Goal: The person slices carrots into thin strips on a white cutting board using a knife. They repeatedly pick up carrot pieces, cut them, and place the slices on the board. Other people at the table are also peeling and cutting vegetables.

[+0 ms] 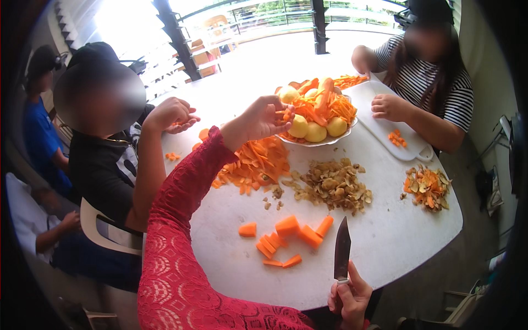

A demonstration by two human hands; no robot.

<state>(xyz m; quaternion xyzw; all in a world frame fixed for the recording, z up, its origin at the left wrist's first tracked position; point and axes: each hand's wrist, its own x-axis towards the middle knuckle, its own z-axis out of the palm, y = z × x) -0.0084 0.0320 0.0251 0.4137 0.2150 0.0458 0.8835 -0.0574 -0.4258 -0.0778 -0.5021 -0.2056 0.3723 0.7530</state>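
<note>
My left hand (264, 119), in a red lace sleeve, reaches to the left side of a bowl (319, 143). Small orange carrot pieces (285, 114) show between its fingers. Peeled potatoes (317, 132), whole peeled carrots (324, 97) and carrot strips (344, 108) are heaped in that bowl. Near the table's front edge, my right hand (352, 295) grips a knife (342, 249) by the handle, blade pointing up. Cut carrot chunks (287, 226) and thick carrot sticks (266, 245) lie on the white table (231, 284) left of the blade.
Carrot peelings (258, 159), brown potato peelings (334, 183) and a mixed peel pile (427, 187) cover parts of the table. At right, a person (429, 78) works by a white cutting board (377, 111) with diced carrot (397, 138). Another person (109, 165) sits close on my left.
</note>
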